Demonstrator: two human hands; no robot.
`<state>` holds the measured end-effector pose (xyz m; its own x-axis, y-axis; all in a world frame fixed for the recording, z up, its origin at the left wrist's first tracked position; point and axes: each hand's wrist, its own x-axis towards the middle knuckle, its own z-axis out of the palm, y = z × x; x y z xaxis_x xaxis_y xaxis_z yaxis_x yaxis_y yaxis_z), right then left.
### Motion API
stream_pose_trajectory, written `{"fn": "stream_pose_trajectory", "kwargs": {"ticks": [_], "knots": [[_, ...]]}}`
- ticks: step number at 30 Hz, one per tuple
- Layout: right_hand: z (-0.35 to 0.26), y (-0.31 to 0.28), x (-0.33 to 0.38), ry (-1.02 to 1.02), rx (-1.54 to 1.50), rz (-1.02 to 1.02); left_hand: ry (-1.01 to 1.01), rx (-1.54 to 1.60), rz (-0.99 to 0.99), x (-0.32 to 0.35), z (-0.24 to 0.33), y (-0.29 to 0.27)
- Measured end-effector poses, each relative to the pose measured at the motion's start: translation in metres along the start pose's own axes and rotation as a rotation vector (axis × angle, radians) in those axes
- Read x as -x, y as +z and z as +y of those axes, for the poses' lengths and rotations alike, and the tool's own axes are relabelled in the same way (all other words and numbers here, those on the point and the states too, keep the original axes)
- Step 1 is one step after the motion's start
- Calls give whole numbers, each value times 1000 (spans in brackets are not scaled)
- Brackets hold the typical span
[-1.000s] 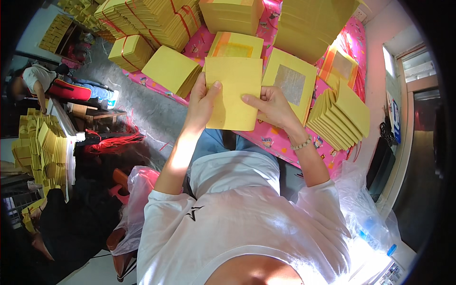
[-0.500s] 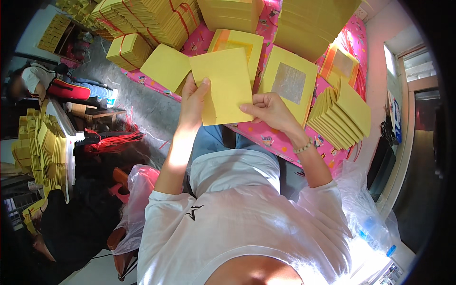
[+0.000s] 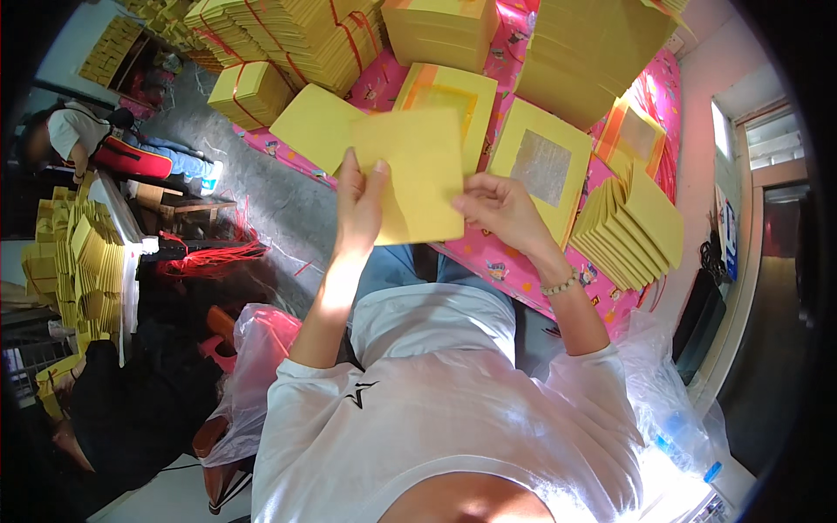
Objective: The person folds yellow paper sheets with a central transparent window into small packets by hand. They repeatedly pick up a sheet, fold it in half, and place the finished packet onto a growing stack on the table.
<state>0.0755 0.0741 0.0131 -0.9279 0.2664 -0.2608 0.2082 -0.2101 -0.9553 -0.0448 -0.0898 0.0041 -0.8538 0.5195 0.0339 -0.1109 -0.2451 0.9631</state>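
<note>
Above my lap, a rectangular piece of yellow paper (image 3: 417, 170) is held up; whether it is one sheet or a thin stack I cannot tell. My left hand (image 3: 359, 205) grips its left edge, thumb on the front face and fingers behind. At the right edge, my right hand (image 3: 501, 209) pinches the paper with thumb and curled fingers. Beyond it lie a plain yellow stack (image 3: 309, 126), a stack with an orange-bordered panel (image 3: 453, 91) and one with a silver square (image 3: 540, 166). Right of my right hand stand fanned folded yellow papers (image 3: 623, 231).
A pink patterned cloth (image 3: 493, 261) covers the table. Tall yellow stacks (image 3: 288, 44) tied with red string stand at the back left. Red strings (image 3: 214, 261) hang at the left, near another person (image 3: 83, 139). Clear plastic bags (image 3: 248, 375) flank me.
The yellow paper has come slightly lower in the view and looks a little blurred. My right hand has shifted up along its right edge, and its fingers are more curled.
</note>
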Motion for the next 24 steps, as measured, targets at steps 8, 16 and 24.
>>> {"fn": "stream_pose_trajectory", "kwargs": {"ticks": [8, 16, 24], "knots": [[2, 2, -22, -45, 0, 13, -75, -7, -99, 22, -8, -13], [15, 1, -36, 17, 32, -84, -173, 36, -102, 31, -15, -37], [20, -11, -30, -281, 427, 163, -93, 183, 143, -35, 0, -109]]}}
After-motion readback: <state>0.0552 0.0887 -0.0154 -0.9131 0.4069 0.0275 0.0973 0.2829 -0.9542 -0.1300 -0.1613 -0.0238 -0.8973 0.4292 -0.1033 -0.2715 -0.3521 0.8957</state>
